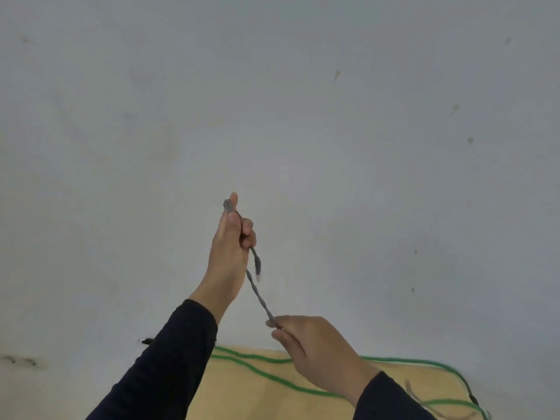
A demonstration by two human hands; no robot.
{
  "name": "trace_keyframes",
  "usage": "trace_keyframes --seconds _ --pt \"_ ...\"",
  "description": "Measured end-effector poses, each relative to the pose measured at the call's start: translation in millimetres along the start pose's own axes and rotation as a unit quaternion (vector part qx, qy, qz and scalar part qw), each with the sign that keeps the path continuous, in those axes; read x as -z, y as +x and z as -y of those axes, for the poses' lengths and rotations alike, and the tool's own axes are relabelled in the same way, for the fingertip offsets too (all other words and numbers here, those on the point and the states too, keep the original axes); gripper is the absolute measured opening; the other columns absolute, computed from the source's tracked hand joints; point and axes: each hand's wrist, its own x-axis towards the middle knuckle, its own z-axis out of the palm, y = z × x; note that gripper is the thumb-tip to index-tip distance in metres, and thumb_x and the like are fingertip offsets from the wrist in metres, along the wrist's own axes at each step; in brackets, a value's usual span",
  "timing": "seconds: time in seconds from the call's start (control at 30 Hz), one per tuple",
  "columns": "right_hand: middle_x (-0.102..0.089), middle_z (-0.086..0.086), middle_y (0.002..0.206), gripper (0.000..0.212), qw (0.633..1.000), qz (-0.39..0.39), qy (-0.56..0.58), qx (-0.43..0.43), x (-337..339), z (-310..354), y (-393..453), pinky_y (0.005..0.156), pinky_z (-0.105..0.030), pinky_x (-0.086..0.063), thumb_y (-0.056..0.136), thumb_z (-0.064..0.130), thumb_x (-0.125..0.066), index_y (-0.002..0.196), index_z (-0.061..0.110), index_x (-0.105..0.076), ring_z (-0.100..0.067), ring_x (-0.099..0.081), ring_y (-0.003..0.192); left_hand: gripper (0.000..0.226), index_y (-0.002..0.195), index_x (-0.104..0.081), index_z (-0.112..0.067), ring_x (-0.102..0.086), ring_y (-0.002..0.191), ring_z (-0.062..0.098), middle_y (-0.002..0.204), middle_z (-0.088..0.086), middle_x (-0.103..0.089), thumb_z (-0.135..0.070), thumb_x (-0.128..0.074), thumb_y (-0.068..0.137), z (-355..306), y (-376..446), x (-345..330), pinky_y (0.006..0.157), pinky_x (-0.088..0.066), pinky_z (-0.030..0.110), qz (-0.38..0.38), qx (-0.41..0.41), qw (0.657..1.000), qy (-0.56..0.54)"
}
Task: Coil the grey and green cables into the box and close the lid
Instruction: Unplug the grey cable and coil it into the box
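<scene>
My left hand (pixel 231 237) is raised in front of a pale wall and grips the grey cable (pixel 259 294) in its curled fingers. A bend of the cable sticks out above the thumb, and a plug end dangles just below the fist. A taut stretch of grey cable runs down and right to my right hand (pixel 315 347), which pinches it between thumb and fingers. The green cable (pixel 272 377) lies in loose loops on a tan wooden table (pixel 236 398) below both hands. No box is in view.
A pale grey wall (pixel 272 101) with a few small marks fills most of the view. More grey cable (pixel 415 395) trails over the table's right part beside the green loops. A small dark object (pixel 147 341) shows left of my left sleeve.
</scene>
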Motion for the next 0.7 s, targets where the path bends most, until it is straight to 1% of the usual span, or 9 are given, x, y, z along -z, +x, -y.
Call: trace_keyframes --seconds 0.03,0.1,0.2,0.3,0.37,0.47,0.53,0.6,0.7 --pt "-0.067 0.002 0.113 0.031 1.0 0.003 -0.01 0.021 5.3 6.9 1.5 0.085 -0.031 -0.048 0.097 0.033 -0.039 0.119 0.02 -0.057 -0.016 -0.06 0.097 0.041 0.142 -0.031 -0.027 -0.035 0.053 0.005 0.058 -0.015 -0.045 -0.03 -0.026 0.101 2.8 0.6 4.8 0.068 -0.034 0.02 0.002 -0.014 0.997 0.071" --pt "-0.069 0.002 0.102 0.025 0.998 -0.015 -0.022 0.063 21.9 19.2 6.6 0.078 -0.033 -0.048 0.095 0.032 -0.043 0.105 0.018 -0.062 -0.016 -0.06 0.088 0.042 0.142 -0.028 -0.03 -0.04 0.056 0.005 0.062 -0.015 -0.051 -0.031 -0.027 0.101 11.3 -6.9 10.8 0.068 -0.037 0.017 0.039 -0.031 0.984 0.173" --pt "-0.065 0.003 0.08 0.019 0.993 -0.072 -0.017 0.089 59.2 21.9 18.3 0.067 -0.031 -0.047 0.09 0.031 -0.053 0.088 0.018 -0.067 -0.012 -0.057 0.071 0.038 0.138 -0.035 -0.033 -0.042 0.056 0.007 0.065 -0.008 -0.053 -0.033 -0.031 0.1 26.1 -33.8 14.5 0.056 -0.038 0.015 0.119 -0.014 0.968 0.22" --pt "-0.058 0.012 0.07 0.008 0.992 -0.098 0.029 0.07 93.3 18.0 30.0 0.061 -0.011 -0.038 0.084 0.021 -0.066 0.083 0.016 -0.072 -0.001 -0.054 0.064 0.043 0.126 -0.051 -0.031 -0.043 0.055 0.01 0.063 -0.005 -0.055 -0.05 -0.031 0.093 36.8 -66.8 8.2 0.052 -0.034 0.022 0.2 0.026 0.954 0.223" --pt "-0.06 0.014 0.071 0.005 0.991 -0.093 0.089 0.037 105.3 15.1 34.0 0.063 -0.007 -0.039 0.082 0.016 -0.068 0.082 0.016 -0.073 0.003 -0.055 0.067 0.045 0.124 -0.054 -0.032 -0.037 0.051 0.01 0.06 -0.004 -0.053 -0.05 -0.028 0.092 39.7 -86.4 -1.6 0.05 -0.031 0.023 0.238 0.056 0.954 0.172" --pt "-0.066 0.02 0.072 0.01 0.978 -0.108 0.18 0.008 107.4 7.8 34.9 0.064 -0.006 -0.041 0.085 0.019 -0.064 0.082 0.021 -0.073 0.006 -0.059 0.071 0.047 0.126 -0.055 -0.034 -0.027 0.05 0.009 0.053 -0.006 -0.038 -0.044 -0.025 0.092 33.1 -100.6 -14.6 0.052 -0.027 0.018 0.243 0.089 0.963 0.079" --pt "-0.065 0.024 0.064 0.015 0.965 -0.131 0.228 -0.002 101.0 5.4 33.7 0.055 -0.006 -0.04 0.089 0.017 -0.058 0.084 0.02 -0.072 0.006 -0.056 0.06 0.048 0.127 -0.056 -0.026 -0.024 0.049 0.009 0.052 -0.008 -0.03 -0.041 -0.027 0.092 24.5 -99.1 -18.5 0.052 -0.024 0.019 0.239 0.113 0.964 -0.001" --pt "-0.06 0.025 0.052 0.019 0.956 -0.146 0.252 -0.019 86.7 4.5 32.6 0.049 -0.006 -0.036 0.092 0.015 -0.052 0.087 0.02 -0.07 0.006 -0.051 0.049 0.046 0.127 -0.057 -0.019 -0.023 0.045 0.006 0.051 -0.01 -0.028 -0.039 -0.03 0.094 14.2 -92.5 -20.7 0.05 -0.023 0.019 0.23 0.129 0.961 -0.087" --pt "-0.055 0.023 0.046 0.035 0.965 -0.144 0.213 -0.05 52.3 0.7 28.3 0.051 -0.011 -0.033 0.095 0.017 -0.048 0.078 0.041 -0.066 0.003 -0.043 0.043 0.046 0.127 -0.056 -0.014 -0.026 0.042 0.004 0.048 -0.01 -0.03 -0.035 -0.029 0.095 -0.7 -76.7 -24.2 0.048 -0.02 0.019 0.183 0.117 0.959 -0.183"
